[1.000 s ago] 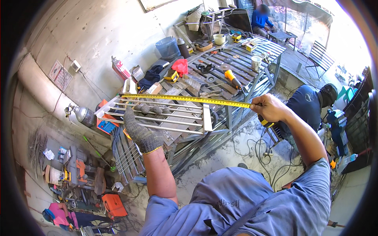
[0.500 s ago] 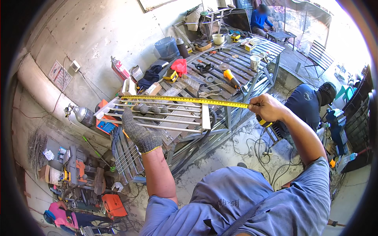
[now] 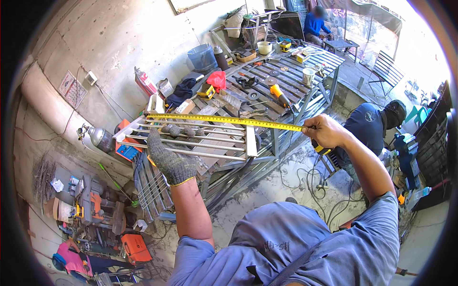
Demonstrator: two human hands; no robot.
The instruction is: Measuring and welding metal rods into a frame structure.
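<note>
A metal grille with several parallel bars and flat end pieces [image 3: 251, 141] is held up over the workbench. My left hand [image 3: 168, 158], in a dark knitted glove, is closed on its bars, with fingertips showing between them. A yellow tape measure blade [image 3: 224, 119] stretches along the grille's far side, from its left end to beyond its right end. With bare fingers my right hand [image 3: 326, 130] pinches the blade. The yellow and black tape case [image 3: 320, 148] hangs just below that hand, partly hidden by it.
The slatted workbench [image 3: 298, 78] bears an angle grinder [image 3: 280, 95], discs, a red cloth [image 3: 217, 81] and a white cup [image 3: 308, 75]. At right a person in dark clothes [image 3: 362, 128] bends down beside cables on the floor. A gas cylinder [image 3: 101, 139] stands by the left wall.
Both hands and the tape stay nearly where they were; the blade has barely shifted. The view has moved very slightly.
</note>
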